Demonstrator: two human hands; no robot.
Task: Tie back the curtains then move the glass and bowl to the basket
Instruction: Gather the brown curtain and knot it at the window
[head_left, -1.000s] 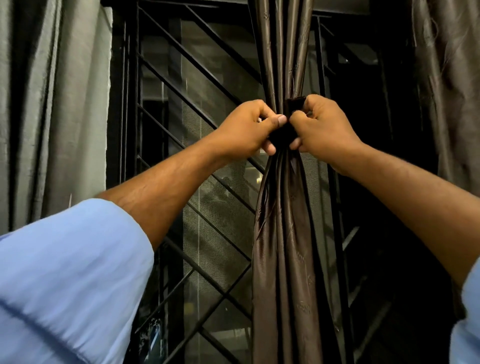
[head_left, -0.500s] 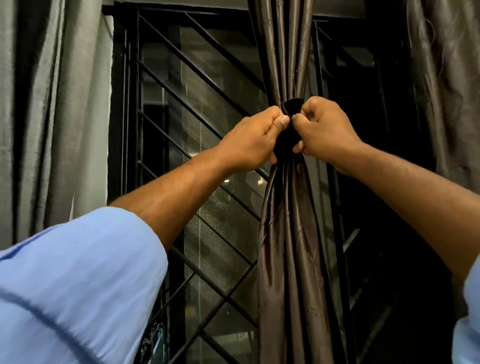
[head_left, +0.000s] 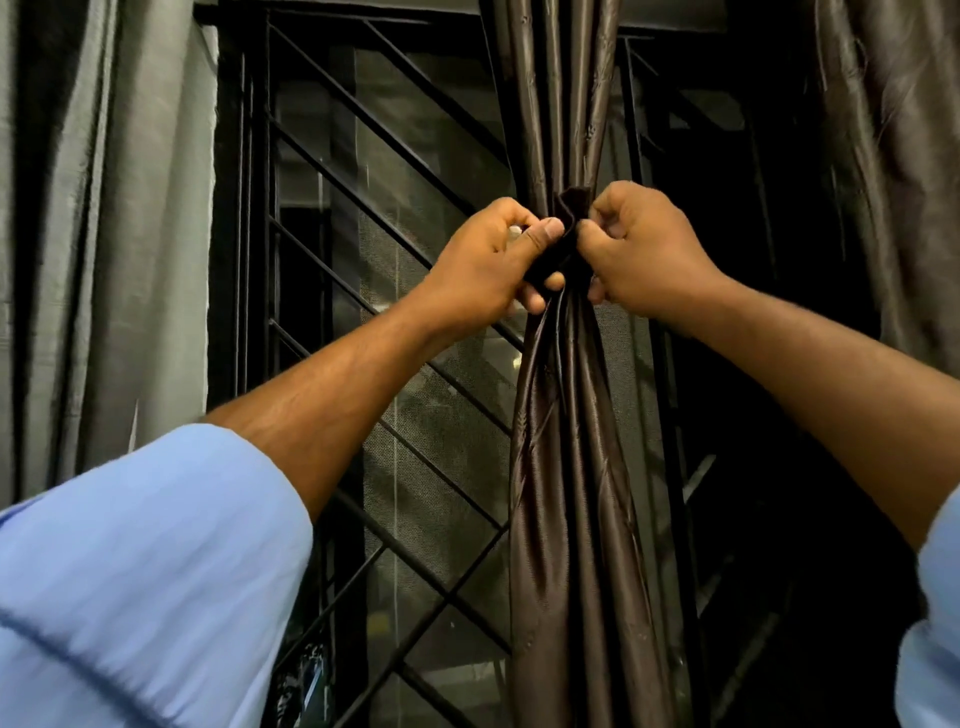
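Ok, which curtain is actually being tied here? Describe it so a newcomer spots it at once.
Start at the black window grille. In front of it hangs the bunched brown curtain, cinched by a dark tie band pinched by the left hand and right hand. Unlike the grey curtain, it is glossy and gathered narrow.

The gathered curtain is glossy dark brown, faintly embroidered. Its tie-back is a darker, matte brown. The left curtain is grey-green. The window grille is black, in diagonal bars. The sleeves are light blue.
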